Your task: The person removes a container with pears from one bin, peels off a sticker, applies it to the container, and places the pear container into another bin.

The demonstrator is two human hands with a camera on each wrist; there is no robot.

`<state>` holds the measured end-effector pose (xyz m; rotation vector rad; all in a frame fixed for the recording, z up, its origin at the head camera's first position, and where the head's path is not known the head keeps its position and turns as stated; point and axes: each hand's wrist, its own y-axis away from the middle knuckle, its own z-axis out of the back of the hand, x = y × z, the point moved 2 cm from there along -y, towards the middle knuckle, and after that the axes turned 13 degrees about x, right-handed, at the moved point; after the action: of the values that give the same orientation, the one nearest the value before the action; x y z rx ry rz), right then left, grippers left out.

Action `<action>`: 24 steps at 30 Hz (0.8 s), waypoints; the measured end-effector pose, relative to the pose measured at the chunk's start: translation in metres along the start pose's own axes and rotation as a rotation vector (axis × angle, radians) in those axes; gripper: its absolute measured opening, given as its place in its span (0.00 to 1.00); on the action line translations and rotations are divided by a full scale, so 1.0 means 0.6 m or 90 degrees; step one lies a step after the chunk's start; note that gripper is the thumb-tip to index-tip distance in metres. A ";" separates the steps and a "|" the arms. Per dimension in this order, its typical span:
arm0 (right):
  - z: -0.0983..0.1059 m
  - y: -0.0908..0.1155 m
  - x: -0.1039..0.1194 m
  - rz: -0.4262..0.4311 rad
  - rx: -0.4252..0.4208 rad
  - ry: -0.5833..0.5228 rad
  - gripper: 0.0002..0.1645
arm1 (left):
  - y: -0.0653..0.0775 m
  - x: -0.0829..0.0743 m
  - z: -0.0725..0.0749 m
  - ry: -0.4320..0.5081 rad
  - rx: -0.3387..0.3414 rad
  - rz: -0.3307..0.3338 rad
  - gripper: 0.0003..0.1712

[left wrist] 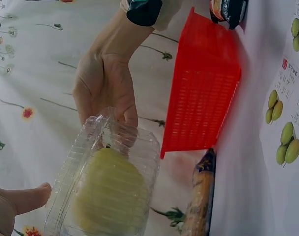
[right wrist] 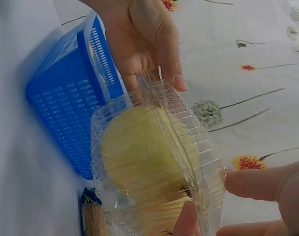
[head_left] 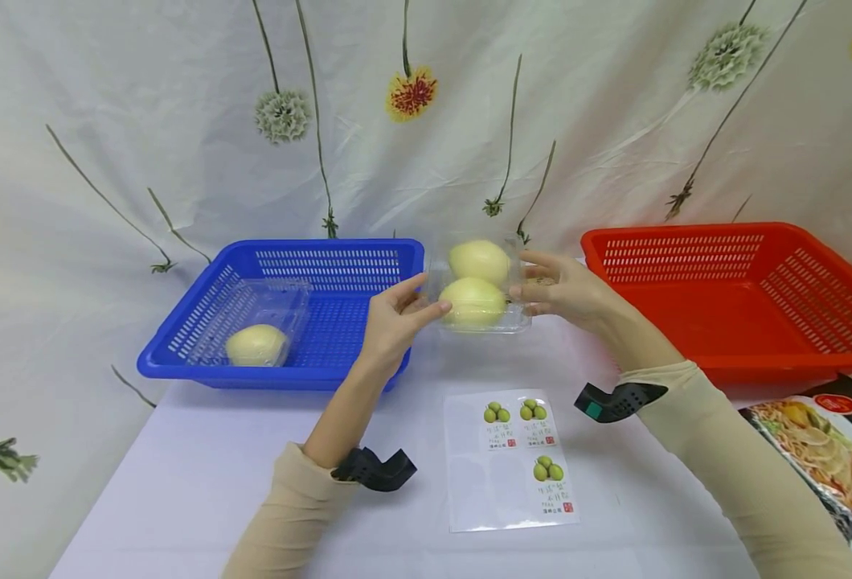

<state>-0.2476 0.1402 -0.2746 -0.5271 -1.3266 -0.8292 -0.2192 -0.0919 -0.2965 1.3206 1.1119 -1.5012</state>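
Between both hands, raised over the back of the table, is a clear plastic clamshell box (head_left: 516, 320) with two pale yellow pears (head_left: 473, 304) inside. My left hand (head_left: 390, 326) holds its left side, thumb at the front edge. On the opposite side, my right hand (head_left: 574, 291) grips the box between thumb and fingers. The lid looks closed in the right wrist view, where ribbed plastic (right wrist: 139, 113) covers a pear. Below the hands lies a white sheet of pear stickers (head_left: 494, 490), with three printed stickers on it.
At left stands a blue basket (head_left: 342, 342) holding another clear box (head_left: 281, 299) with a pear (head_left: 256, 346) in it. A red basket (head_left: 694, 322) is at right, with a noodle package (head_left: 824, 450) in front of it. Flowered cloth (head_left: 469, 145) hangs behind.
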 end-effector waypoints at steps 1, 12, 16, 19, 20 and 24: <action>0.001 0.002 -0.002 -0.001 -0.003 0.006 0.43 | 0.000 0.001 -0.004 -0.016 0.000 -0.002 0.35; 0.001 0.018 -0.038 -0.041 -0.050 0.053 0.43 | -0.003 0.029 -0.041 -0.130 0.031 -0.009 0.40; -0.005 0.020 -0.057 -0.063 -0.070 0.036 0.42 | -0.003 0.045 -0.053 -0.135 0.029 0.017 0.40; -0.009 0.020 -0.071 -0.073 -0.084 0.036 0.43 | -0.001 0.054 -0.062 -0.145 0.020 0.033 0.41; -0.010 0.019 -0.075 -0.071 -0.087 0.035 0.43 | -0.001 0.057 -0.065 -0.153 0.014 0.037 0.41; -0.014 0.014 -0.092 -0.064 -0.097 0.027 0.43 | 0.000 0.069 -0.076 -0.189 -0.015 0.049 0.42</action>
<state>-0.2376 0.1516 -0.3288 -0.5628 -1.2652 -1.0258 -0.2119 -0.0494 -0.3405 1.0688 0.8766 -1.5623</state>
